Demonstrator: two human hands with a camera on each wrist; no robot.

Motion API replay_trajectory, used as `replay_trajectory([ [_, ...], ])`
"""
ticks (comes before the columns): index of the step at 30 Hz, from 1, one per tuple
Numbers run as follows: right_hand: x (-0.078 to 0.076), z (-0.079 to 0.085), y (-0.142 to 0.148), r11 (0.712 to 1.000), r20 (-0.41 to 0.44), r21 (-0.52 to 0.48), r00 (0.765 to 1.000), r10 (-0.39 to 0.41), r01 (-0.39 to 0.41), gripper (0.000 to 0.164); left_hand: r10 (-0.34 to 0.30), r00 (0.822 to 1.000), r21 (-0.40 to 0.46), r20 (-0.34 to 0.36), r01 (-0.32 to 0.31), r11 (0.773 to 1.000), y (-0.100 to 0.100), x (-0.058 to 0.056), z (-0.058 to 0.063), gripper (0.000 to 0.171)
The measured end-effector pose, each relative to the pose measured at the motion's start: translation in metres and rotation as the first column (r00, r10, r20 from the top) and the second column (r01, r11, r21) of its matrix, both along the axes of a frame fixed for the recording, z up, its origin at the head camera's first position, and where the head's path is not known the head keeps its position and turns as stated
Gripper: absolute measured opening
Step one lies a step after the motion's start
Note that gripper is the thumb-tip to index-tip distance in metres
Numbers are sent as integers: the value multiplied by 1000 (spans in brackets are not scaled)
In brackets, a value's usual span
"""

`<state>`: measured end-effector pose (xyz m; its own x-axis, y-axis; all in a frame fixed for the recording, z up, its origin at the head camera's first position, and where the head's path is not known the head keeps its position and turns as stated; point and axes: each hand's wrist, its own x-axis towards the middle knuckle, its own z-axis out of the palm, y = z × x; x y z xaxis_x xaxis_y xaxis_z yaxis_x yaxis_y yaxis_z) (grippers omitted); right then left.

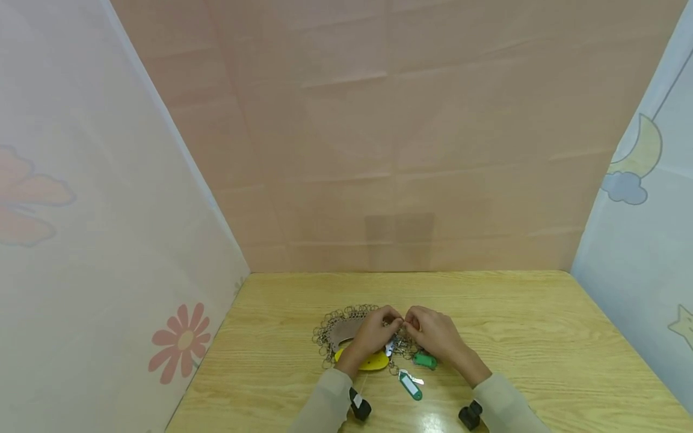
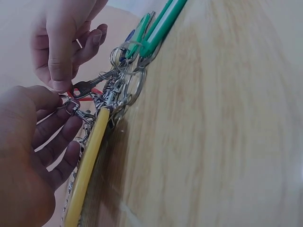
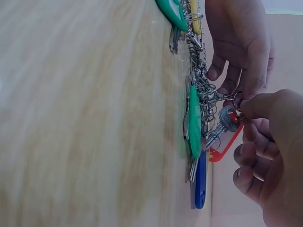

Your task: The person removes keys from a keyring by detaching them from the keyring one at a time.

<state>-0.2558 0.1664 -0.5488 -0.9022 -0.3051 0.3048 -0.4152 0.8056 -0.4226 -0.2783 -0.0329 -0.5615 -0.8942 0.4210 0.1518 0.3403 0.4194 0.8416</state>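
Note:
My left hand [image 1: 373,331] and right hand [image 1: 434,332] meet fingertip to fingertip over a heap of metal rings and clasps [image 1: 319,334]. Between left thumb and forefinger I pinch a split key ring [image 2: 71,108] that hangs from a small swivel clasp. Right thumb and forefinger pinch the ring end of a silver key [image 3: 223,124] with a red key tag [image 3: 230,145], right against that split ring. Fingertips partly hide where the rings meet. A yellow oval piece [image 1: 373,362] lies below my left wrist. Near my right hand is a green key tag [image 1: 425,360].
Another green key tag [image 1: 409,385] with a key lies on the wooden table [image 1: 541,349], nearer me. A grey-brown flat piece [image 1: 343,329] edged with rings sits left. A blue tag [image 3: 201,182] is beside the heap. Cloth walls [image 1: 325,210] enclose the table.

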Motion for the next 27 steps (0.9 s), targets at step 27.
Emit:
replay_trajectory([
  [27,1,0,5,996,14,-73,998,60,-59,14,8,999,-23,-43,-9,1000,1,-1,-2,16],
])
